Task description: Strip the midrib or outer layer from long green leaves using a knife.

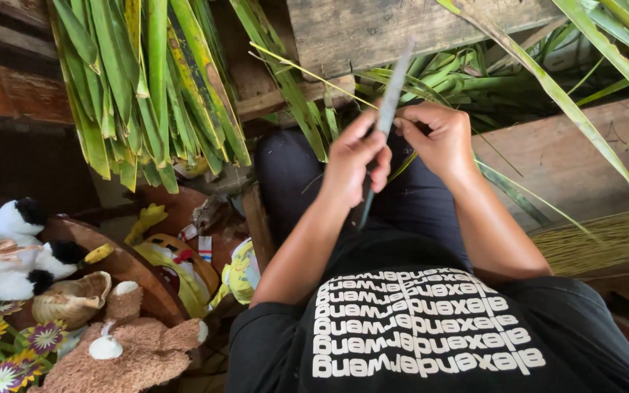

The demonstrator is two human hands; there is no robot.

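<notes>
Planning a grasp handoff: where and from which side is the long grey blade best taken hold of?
Judging by pose, grip the long grey blade at its lower end near the lap, coming from the left side. It runs steeply up and away, the left hand already wraps that lower part, and the right hand pinches a leaf strip beside its middle.

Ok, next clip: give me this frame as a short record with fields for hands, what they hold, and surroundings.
View: head camera, looking down at a seated person's lap
Left hand: closed around a long thin grey blade
Right hand: pinching a narrow leaf strip against the blade
Behind: bundle of long green leaves hanging over wooden boards
Right side: pile of thin pale sticks
Lower left: brown plush toy, black and white plush toy, woven basket
</notes>
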